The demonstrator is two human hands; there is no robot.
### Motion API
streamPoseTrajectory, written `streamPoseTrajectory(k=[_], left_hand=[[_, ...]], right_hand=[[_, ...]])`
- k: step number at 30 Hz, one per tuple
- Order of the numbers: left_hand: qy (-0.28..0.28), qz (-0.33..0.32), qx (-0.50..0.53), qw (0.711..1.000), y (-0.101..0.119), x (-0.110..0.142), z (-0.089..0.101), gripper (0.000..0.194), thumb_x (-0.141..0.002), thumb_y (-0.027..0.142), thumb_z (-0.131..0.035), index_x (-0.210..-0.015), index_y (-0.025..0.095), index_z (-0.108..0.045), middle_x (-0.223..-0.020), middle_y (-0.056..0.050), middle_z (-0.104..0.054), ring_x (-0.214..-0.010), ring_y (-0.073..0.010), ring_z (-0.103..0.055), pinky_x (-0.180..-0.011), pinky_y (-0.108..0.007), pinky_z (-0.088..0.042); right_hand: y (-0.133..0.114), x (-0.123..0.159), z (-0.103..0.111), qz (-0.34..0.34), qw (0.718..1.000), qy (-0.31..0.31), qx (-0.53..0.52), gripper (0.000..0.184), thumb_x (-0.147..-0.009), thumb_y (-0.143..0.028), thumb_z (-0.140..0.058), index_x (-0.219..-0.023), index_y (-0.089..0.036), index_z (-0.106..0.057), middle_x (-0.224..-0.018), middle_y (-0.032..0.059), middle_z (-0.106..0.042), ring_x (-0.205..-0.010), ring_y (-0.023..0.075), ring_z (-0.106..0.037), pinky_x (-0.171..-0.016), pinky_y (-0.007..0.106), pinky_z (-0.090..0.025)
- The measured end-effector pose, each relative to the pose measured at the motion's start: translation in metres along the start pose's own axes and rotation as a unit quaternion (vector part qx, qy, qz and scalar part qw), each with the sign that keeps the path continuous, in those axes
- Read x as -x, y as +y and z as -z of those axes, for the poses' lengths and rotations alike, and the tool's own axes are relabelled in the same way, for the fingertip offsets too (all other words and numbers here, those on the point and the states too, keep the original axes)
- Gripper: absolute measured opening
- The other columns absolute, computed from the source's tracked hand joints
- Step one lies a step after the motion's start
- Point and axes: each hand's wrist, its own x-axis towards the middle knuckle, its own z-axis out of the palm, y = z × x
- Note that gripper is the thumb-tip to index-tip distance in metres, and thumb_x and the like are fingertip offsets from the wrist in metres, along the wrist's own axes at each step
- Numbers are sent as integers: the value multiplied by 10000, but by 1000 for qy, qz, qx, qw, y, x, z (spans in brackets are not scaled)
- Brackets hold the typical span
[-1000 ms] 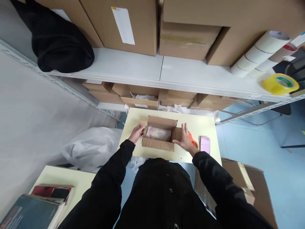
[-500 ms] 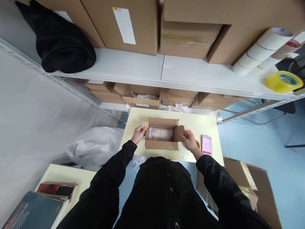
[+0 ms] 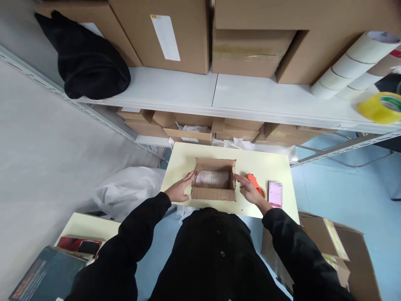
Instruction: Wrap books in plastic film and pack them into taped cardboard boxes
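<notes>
A small cardboard box point(image 3: 213, 194) stands on the pale yellow table point(image 3: 178, 159), its top facing me and its long side flaps spread. Inside lies a flat, pale wrapped item point(image 3: 213, 179); what it is I cannot make out. My left hand point(image 3: 180, 188) rests against the box's left end with fingers stretched and thumb apart. At the right end, my right hand point(image 3: 249, 191) touches the cardboard with its extended fingertips. Just beyond the right hand is an orange tape dispenser point(image 3: 253, 182), partly covered by that hand. Neither hand grips anything.
A phone point(image 3: 275, 194) with a lit screen lies on the table's right. Behind runs a shelf point(image 3: 175, 90) with large cartons, a black cloth bundle point(image 3: 90, 62) and tape rolls point(image 3: 354, 65). Books point(image 3: 46, 271) sit at lower left, open cartons point(image 3: 326, 238) at lower right.
My left hand has let go of the box's left end flap and flattened against that end. The right end flap, earlier held outward by my right hand, now stands up or folds in.
</notes>
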Motion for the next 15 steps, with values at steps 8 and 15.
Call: streamPoseTrajectory(k=[8, 15], left_hand=[[9, 24, -70, 997, 5, -3, -4, 1023, -676, 301, -699, -1503, 131, -121, -1576, -154, -95, -1443, -298, -137, -1148, -391, -248], [47, 31, -7, 998, 1, -4, -6, 794, -766, 250, -592, -1482, 180, -256, -1560, -104, -201, -1397, -234, -304, -1115, -312, -309]], right_hand=[[8, -2, 5, 72, 973, -78, 205, 894, -698, -63, -528, -1502, -268, -195, -1581, 103, -128, -1381, 334, -294, -1063, 560, -325], [3, -1, 7, 62, 978, -102, 169, 881, -759, -397, -681, -1495, -287, -208, -1571, 144, -152, -1377, 353, -307, -1045, 546, -353]])
